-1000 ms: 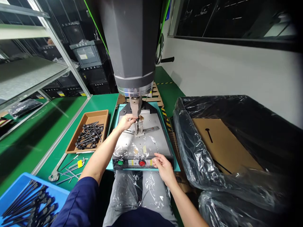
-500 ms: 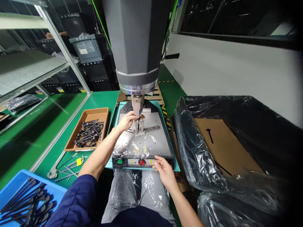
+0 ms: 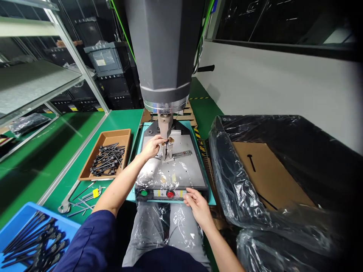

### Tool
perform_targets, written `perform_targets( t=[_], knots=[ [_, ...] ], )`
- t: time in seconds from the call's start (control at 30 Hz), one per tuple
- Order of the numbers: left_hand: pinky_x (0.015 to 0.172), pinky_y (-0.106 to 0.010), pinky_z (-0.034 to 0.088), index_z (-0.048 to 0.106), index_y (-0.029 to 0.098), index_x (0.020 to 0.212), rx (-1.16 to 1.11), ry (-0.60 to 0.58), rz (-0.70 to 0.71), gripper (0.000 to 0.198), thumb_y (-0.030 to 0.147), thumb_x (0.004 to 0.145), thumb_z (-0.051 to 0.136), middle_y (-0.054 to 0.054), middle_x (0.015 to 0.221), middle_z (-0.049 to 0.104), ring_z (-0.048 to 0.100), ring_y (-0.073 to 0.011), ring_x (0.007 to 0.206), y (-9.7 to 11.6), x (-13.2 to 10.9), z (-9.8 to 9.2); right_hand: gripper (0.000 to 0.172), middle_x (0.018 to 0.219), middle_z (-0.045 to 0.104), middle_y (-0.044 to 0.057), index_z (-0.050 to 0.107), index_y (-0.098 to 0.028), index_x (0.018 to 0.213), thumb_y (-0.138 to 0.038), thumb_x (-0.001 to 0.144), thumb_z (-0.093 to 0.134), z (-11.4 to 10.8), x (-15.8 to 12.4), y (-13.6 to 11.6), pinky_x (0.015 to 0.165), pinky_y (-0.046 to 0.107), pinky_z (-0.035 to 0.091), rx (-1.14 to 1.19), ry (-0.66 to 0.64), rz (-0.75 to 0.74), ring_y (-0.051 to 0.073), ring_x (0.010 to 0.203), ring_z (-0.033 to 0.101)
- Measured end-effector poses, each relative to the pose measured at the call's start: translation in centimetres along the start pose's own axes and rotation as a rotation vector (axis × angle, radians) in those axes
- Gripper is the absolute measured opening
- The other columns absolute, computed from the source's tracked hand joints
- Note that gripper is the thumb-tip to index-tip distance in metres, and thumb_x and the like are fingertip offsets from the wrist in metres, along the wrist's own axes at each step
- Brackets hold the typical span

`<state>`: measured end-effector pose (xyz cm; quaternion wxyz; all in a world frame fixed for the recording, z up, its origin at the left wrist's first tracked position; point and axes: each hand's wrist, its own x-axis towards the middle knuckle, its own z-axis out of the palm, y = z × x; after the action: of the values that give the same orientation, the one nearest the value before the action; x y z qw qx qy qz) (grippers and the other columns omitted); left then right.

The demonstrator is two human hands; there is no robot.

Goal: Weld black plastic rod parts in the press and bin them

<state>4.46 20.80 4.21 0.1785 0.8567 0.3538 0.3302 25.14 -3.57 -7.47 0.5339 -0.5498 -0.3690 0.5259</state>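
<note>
1. One left hand (image 3: 155,145) pinches a slender black part (image 3: 166,142) at the silvery two-post metal fixture (image 3: 170,150)
2. Right hand (image 3: 200,207) curls loosely, apparently empty
3. Tapered grey metal horn (image 3: 165,126), if lowered, could crush fingertips (image 3: 163,140)

Left hand (image 3: 153,146) fingertips cover the upper end of the small black piece (image 3: 166,142); seating under the metal tip (image 3: 165,128) not visible. Right hand (image 3: 198,206) blocks part of the front panel (image 3: 150,194). Panel stickers (image 3: 159,193) and crate label (image 3: 100,62) too small to read. Machine head (image 3: 164,49) cut off at top. Blue bin (image 3: 69,226) clipped left and bottom, sleeve (image 3: 90,241) over its right side. Tan tray (image 3: 124,136) rods (image 3: 109,160) overlap, no count. Lower plastic bag (image 3: 263,249) runs off bottom.
</note>
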Motion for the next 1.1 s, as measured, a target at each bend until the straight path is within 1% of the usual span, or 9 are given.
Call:
perform_targets(
  t=[0.37, 0.53, 0.63, 0.73, 0.8, 0.87, 0.93, 1.0, 1.1],
  knots=[
    [0.095, -0.033, 0.048, 0.069, 0.018, 0.106, -0.139, 0.062, -0.036, 0.049, 0.001, 0.072, 0.037, -0.008, 0.110, 0.066, 0.061, -0.0169, 0.104, 0.0, 0.0, 0.5, 0.060, 0.085, 0.069, 0.009, 0.061, -0.017, 0.108, -0.065, 0.074, 0.074, -1.8, -0.7, -0.2, 0.065, 0.038, 0.052, -0.004, 0.058, -0.054, 0.024, 0.071, 0.065],
    [0.098, -0.037, 0.048, 0.066, 0.018, 0.114, -0.225, 0.088, -0.066, 0.051, 0.003, 0.072, 0.040, -0.009, 0.119, 0.065, 0.060, -0.0192, 0.111, 0.2, 0.1, 0.3, 0.061, 0.087, 0.070, 0.011, 0.063, -0.016, 0.107, -0.066, 0.072, 0.073, -2.7, -0.8, 0.0, 0.065, 0.038, 0.053, -0.017, 0.122, -0.043, 0.026, 0.072, 0.066],
    [0.100, -0.039, 0.049, 0.062, 0.018, 0.121, -0.276, 0.208, -0.177, 0.052, 0.006, 0.073, 0.046, -0.009, 0.126, 0.064, 0.060, -0.0208, 0.115, 0.6, -1.1, -0.7, 0.059, 0.093, 0.070, 0.013, 0.063, -0.016, 0.107, -0.065, 0.074, 0.068, -4.0, -0.3, 0.5, 0.071, 0.041, 0.053, -0.148, 0.236, -0.073, 0.029, 0.080, 0.067],
    [0.103, -0.040, 0.048, 0.064, 0.017, 0.119, -0.262, 0.393, -0.315, 0.043, 0.012, 0.078, 0.051, -0.010, 0.124, 0.066, 0.061, -0.0211, 0.115, 0.9, -4.9, -2.1, 0.055, 0.099, 0.070, 0.016, 0.064, -0.016, 0.105, -0.063, 0.076, 0.061, -5.5, 0.4, 1.4, 0.081, 0.046, 0.051, -0.385, 0.387, -0.126, 0.031, 0.091, 0.065],
    [0.104, -0.040, 0.048, 0.065, 0.016, 0.118, -0.225, 0.492, -0.428, 0.038, 0.018, 0.081, 0.054, -0.010, 0.122, 0.067, 0.063, -0.0209, 0.113, 0.9, -8.9, -2.7, 0.055, 0.103, 0.068, 0.019, 0.064, -0.015, 0.105, -0.061, 0.076, 0.056, -6.0, 0.8, 2.0, 0.082, 0.046, 0.050, -0.503, 0.424, -0.128, 0.032, 0.092, 0.065],
    [0.104, -0.041, 0.048, 0.065, 0.016, 0.116, -0.159, 0.535, -0.577, 0.035, 0.023, 0.083, 0.057, -0.011, 0.120, 0.068, 0.064, -0.0222, 0.112, 0.7, -13.5, -2.7, 0.056, 0.106, 0.068, 0.020, 0.064, -0.013, 0.107, -0.058, 0.076, 0.054, -6.2, 1.2, 2.5, 0.082, 0.046, 0.050, -0.564, 0.410, -0.112, 0.031, 0.090, 0.065],
    [0.104, -0.045, 0.048, 0.066, 0.016, 0.117, -0.070, 0.500, -0.722, 0.036, 0.029, 0.083, 0.059, -0.011, 0.120, 0.068, 0.065, -0.0244, 0.110, 0.5, -17.7, -2.3, 0.055, 0.106, 0.068, 0.019, 0.062, -0.012, 0.111, -0.055, 0.078, 0.054, -6.0, 1.4, 2.6, 0.083, 0.045, 0.050, -0.607, 0.388, -0.098, 0.029, 0.088, 0.065],
    [0.103, -0.047, 0.047, 0.064, 0.017, 0.121, -0.012, 0.412, -0.822, 0.041, 0.035, 0.084, 0.061, -0.012, 0.122, 0.067, 0.064, -0.0265, 0.110, 0.3, -20.9, -1.4, 0.053, 0.103, 0.069, 0.018, 0.061, -0.013, 0.112, -0.054, 0.080, 0.053, -5.8, 1.4, 2.6, 0.083, 0.043, 0.049, -0.645, 0.378, -0.089, 0.029, 0.087, 0.065],
    [0.107, -0.044, 0.043, 0.059, 0.016, 0.128, 0.015, 0.315, -0.899, 0.052, 0.041, 0.083, 0.063, -0.014, 0.131, 0.062, 0.059, -0.0286, 0.121, 0.0, -23.0, -0.1, 0.049, 0.093, 0.070, 0.014, 0.062, -0.014, 0.107, -0.055, 0.082, 0.052, -5.4, 1.5, 2.1, 0.080, 0.041, 0.049, -0.691, 0.376, -0.100, 0.028, 0.082, 0.065]
  ],
)
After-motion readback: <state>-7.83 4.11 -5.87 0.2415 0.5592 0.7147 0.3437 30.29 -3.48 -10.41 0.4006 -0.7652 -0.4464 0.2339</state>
